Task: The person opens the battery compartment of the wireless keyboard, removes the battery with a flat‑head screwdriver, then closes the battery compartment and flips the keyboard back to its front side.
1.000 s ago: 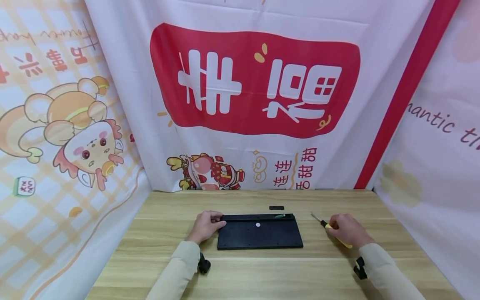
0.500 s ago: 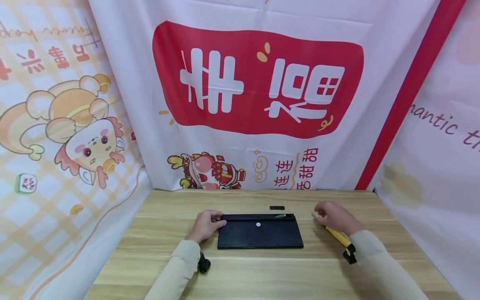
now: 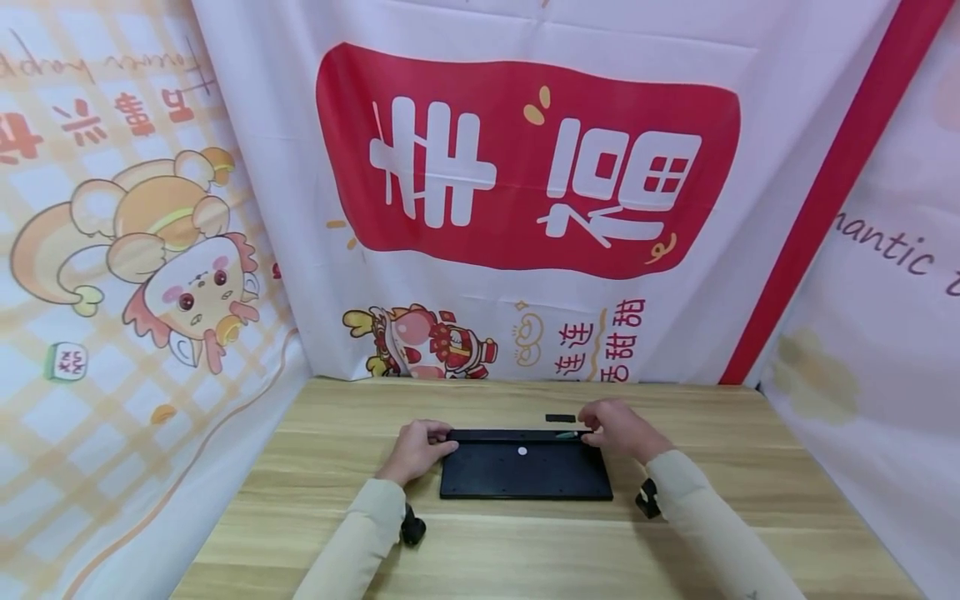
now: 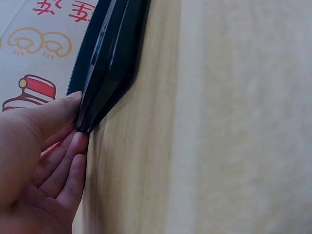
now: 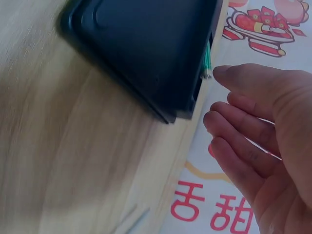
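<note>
A black keyboard lies underside up on the wooden table, a round white sticker near its raised back strip. My left hand pinches its left back corner; in the left wrist view the thumb lies on one face, the fingers at the edge. A green battery sits in the slot at the strip's right end. Over that end is my right hand, its fingers loosely bent and holding nothing. In the right wrist view, the thumb tip comes right beside the battery's metal end.
Behind the keyboard lies a small black cover. A thin metal shaft shows blurred at the bottom of the right wrist view; the yellow-handled screwdriver is hidden in the head view. Printed cloth hangs behind and beside the table.
My right hand has let go of the yellow-handled screwdriver on the table and moved left to the keyboard's right end. My left hand keeps its grip on the keyboard.
</note>
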Action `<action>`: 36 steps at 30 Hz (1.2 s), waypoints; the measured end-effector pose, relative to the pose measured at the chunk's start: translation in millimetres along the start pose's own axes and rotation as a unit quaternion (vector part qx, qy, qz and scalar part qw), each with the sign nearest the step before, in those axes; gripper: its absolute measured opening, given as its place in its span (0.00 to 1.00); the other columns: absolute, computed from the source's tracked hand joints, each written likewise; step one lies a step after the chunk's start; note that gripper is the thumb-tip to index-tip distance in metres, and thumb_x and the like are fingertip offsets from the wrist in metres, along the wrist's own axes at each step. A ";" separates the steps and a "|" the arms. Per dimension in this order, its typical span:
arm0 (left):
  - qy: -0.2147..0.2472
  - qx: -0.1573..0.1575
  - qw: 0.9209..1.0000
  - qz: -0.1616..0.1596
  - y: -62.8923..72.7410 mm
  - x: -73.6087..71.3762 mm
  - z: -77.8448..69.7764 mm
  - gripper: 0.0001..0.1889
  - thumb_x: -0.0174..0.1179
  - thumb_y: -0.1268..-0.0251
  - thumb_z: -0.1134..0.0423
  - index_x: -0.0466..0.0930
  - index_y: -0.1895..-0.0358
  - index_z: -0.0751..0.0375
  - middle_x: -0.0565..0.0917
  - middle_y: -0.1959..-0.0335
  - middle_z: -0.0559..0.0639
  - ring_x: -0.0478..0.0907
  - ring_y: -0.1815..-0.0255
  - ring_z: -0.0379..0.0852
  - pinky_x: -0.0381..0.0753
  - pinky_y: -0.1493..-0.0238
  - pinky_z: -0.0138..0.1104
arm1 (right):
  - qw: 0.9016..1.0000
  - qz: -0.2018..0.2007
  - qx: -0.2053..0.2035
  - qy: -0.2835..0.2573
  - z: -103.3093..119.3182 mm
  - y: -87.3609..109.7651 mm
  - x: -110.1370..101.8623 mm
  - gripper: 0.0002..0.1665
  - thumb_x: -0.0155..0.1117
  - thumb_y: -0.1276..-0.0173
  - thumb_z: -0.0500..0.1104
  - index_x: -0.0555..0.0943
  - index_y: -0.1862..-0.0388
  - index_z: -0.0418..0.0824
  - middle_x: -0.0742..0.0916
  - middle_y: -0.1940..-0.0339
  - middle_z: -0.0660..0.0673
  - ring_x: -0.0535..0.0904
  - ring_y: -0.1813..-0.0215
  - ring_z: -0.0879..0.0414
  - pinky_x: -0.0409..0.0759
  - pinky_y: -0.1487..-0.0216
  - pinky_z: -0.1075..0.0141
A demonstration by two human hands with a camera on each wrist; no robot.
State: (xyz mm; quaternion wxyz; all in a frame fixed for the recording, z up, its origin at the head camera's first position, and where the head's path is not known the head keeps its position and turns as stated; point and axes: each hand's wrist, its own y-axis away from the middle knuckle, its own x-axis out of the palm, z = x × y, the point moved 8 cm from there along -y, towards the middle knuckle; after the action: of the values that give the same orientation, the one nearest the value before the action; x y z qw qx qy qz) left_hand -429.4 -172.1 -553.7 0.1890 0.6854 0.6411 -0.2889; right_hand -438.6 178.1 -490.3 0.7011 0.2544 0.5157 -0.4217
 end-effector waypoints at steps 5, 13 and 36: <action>-0.001 -0.004 1.000 -0.003 0.0 0.4 -0.2 0.14 0.75 0.33 0.60 0.91 0.47 0.56 0.91 0.54 0.50 0.87 0.53 0.44 0.88 0.48 0.42 | 1.000 -0.010 -0.013 0.006 3.9 -4.8 9.0 0.12 0.78 0.35 0.37 0.88 0.54 0.35 0.90 0.62 0.45 0.83 0.61 0.58 0.86 0.57 0.60; -0.002 -0.002 1.000 0.003 0.6 -0.4 -1.8 0.14 0.74 0.33 0.60 0.91 0.46 0.57 0.91 0.53 0.51 0.87 0.52 0.45 0.88 0.47 0.43 | 1.000 0.006 0.010 0.014 5.8 -9.8 17.7 0.09 0.78 0.35 0.36 0.90 0.56 0.38 0.87 0.65 0.50 0.78 0.63 0.60 0.84 0.58 0.60; -0.003 -0.002 1.000 -0.004 -1.2 -0.2 -0.8 0.13 0.75 0.34 0.61 0.92 0.47 0.57 0.92 0.53 0.51 0.87 0.53 0.44 0.89 0.48 0.42 | 0.998 0.056 -0.009 0.020 8.3 -18.2 4.3 0.03 0.74 0.31 0.34 0.89 0.65 0.41 0.89 0.68 0.52 0.81 0.66 0.62 0.84 0.62 0.65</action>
State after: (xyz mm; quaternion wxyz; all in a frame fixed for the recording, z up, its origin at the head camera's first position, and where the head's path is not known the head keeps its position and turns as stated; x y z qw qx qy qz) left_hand -430.5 -171.7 -552.8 0.1915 0.6812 0.6441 -0.2905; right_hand -449.4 160.7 -490.1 0.7152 0.2852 0.5186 -0.3717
